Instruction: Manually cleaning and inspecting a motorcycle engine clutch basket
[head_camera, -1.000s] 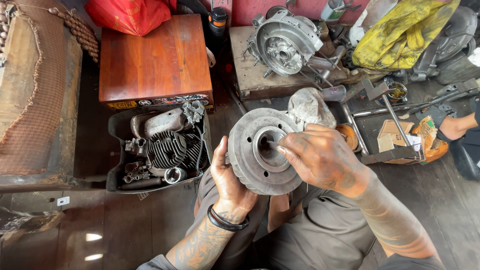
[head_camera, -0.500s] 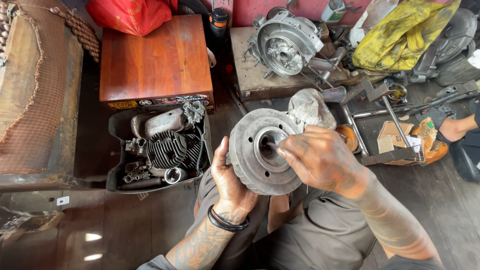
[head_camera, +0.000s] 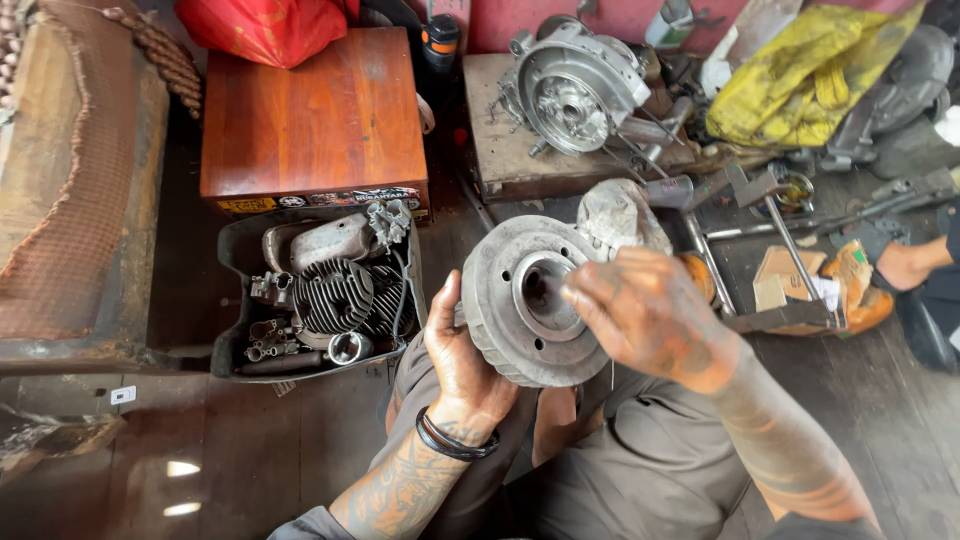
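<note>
I am working on the hub of the drum (head_camera: 530, 300), which I hold over my lap, near the tray (head_camera: 232, 300) of engine parts on the floor. My left hand (head_camera: 462, 355) is closed around its lower rim from behind. My right hand (head_camera: 650, 315) has fingers pressed together at the centre hole; I cannot tell if they pinch something, so I think next move needs steady drum.

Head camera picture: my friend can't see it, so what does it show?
A person's left hand holds up a round grey metal drum while the right hand reaches fingertips into its centre hole. Beside them on the floor, a black tray holds engine parts, below a wooden box.
</note>
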